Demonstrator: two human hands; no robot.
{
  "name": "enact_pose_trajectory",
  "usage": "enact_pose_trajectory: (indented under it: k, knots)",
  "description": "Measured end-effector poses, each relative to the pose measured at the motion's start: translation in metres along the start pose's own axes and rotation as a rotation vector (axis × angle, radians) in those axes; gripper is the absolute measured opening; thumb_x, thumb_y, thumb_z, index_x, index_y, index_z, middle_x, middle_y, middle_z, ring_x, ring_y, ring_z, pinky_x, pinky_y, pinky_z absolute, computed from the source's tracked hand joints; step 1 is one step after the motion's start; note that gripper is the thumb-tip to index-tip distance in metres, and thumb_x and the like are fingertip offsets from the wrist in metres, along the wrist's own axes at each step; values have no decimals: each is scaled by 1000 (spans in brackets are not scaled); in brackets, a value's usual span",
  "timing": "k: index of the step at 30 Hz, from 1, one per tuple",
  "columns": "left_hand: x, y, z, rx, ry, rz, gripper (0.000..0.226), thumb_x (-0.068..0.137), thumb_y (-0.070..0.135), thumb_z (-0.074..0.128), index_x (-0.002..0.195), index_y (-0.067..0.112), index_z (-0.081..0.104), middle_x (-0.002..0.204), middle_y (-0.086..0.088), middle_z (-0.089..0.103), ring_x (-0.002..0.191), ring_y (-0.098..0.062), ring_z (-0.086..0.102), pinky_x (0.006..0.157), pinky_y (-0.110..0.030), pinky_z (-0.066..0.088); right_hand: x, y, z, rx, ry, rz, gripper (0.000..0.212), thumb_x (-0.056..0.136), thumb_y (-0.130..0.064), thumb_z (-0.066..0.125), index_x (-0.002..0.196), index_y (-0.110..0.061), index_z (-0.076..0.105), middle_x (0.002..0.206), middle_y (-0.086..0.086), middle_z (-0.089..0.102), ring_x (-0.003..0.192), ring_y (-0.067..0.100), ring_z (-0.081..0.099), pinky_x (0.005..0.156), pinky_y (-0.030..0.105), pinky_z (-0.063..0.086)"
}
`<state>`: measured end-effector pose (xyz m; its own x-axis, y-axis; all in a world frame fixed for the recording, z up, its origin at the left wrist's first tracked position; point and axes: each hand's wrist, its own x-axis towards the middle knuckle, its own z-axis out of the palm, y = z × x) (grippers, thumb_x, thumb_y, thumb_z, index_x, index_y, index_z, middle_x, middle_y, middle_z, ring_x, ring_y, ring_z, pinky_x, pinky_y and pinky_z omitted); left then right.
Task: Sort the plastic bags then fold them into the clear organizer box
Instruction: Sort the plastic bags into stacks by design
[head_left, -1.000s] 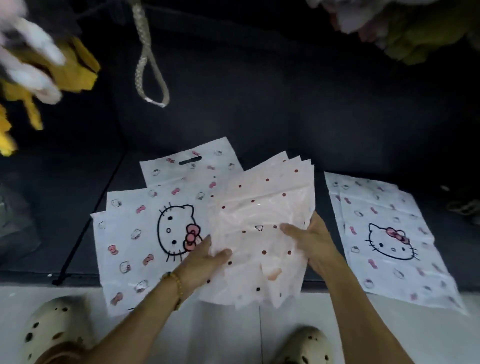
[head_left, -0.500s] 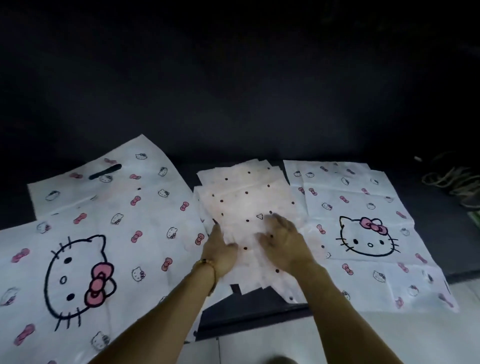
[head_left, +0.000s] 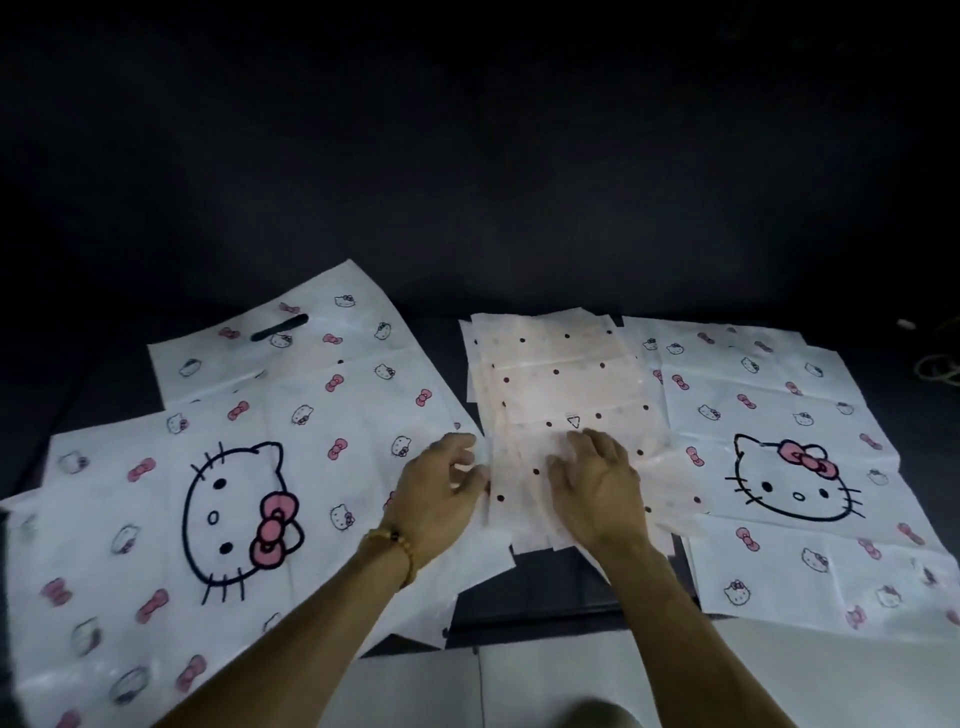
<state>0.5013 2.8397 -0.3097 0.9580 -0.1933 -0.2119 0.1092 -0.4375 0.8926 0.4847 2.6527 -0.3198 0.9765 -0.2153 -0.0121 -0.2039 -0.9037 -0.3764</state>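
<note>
Dark mat (head_left: 545, 592): right hand (head_left: 597, 488) flat on dotted bags (head_left: 561, 374).

I see my right hand (head_left: 597, 488) lying flat on the stack of dotted bags (head_left: 561, 384), which runs away from it toward the back. My left hand (head_left: 436, 493) sits just left of that stack, at its near left edge, over the cat-print bags (head_left: 218, 467) that spread out to its left. Right of my right hand lies another pile of cat-print bags (head_left: 800, 467), tucked under the stack's right edge. All rest on the mat (head_left: 545, 597).
</note>
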Motion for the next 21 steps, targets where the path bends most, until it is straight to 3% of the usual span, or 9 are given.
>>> enact_pose_trajectory:
  k: [3, 6, 8, 10, 12, 16, 18, 21]
  knots:
    - [-44, -36, -52, 149, 88, 65, 24, 91, 17, 60, 114, 23, 62, 109, 8, 63, 99, -4, 58, 86, -17, 48, -15, -47, 10, 64, 51, -113, 38, 91, -25, 58, 125, -7, 57, 123, 12, 57, 115, 32, 49, 94, 42, 44]
    - [-77, -73, -104, 530, 165, 85, 39, 89, 22, 61, 128, 15, 57, 131, -1, 56, 125, -21, 48, 105, -30, 38, -36, -102, 35, 110, -110, -249, 46, 93, -34, 55, 133, -11, 50, 130, 10, 54, 122, 29, 48, 100, 41, 42]
    - [-92, -95, -132, 765, 98, 4, 56, 93, 37, 52, 145, 19, 37, 152, -2, 33, 144, -25, 21, 117, -42, 19, -51, -130, 57, 48, -241, -233, 59, 93, -46, 49, 142, -16, 37, 147, 9, 37, 138, 30, 29, 111, 43, 30]
    - [-107, -116, -152, 882, 0, -119, 65, 96, 52, 35, 151, 27, 12, 159, 4, 6, 147, -19, -2, 118, -43, 5, -64, -147, 78, -44, -372, -225, 72, 91, -55, 43, 148, -18, 21, 159, 6, 10, 146, 32, 2, 117, 48, 12]
    - [-124, -129, -162, 946, -8, -128, 65, 95, 56, 31, 151, 29, 12, 159, 4, 10, 147, -20, 5, 117, -42, 13, -72, -156, 90, -101, -437, -318, 78, 91, -56, 42, 151, -19, 10, 161, 2, -9, 147, 29, -14, 117, 50, -2]
    - [-140, -131, -182, 929, 120, -60, 46, 92, 47, 44, 133, 27, 50, 133, 5, 51, 117, -17, 45, 95, -35, 39, -65, -171, 94, -119, -501, -542, 72, 94, -51, 44, 152, -24, 11, 161, -5, -10, 147, 21, -15, 116, 45, -7]
    - [-131, -132, -198, 794, 230, -81, 36, 92, 38, 51, 123, 22, 58, 121, 1, 58, 110, -19, 48, 91, -35, 43, -58, -180, 94, -137, -549, -614, 69, 95, -48, 45, 152, -27, 13, 161, -7, -9, 147, 18, -14, 116, 43, -7]
    - [-106, -138, -226, 720, 410, -140, 48, 88, 29, 59, 133, 15, 49, 132, -8, 51, 123, -26, 43, 102, -40, 38, -53, -191, 95, -138, -578, -657, 62, 97, -41, 47, 151, -31, 19, 161, -10, -3, 148, 14, -10, 117, 42, -3]
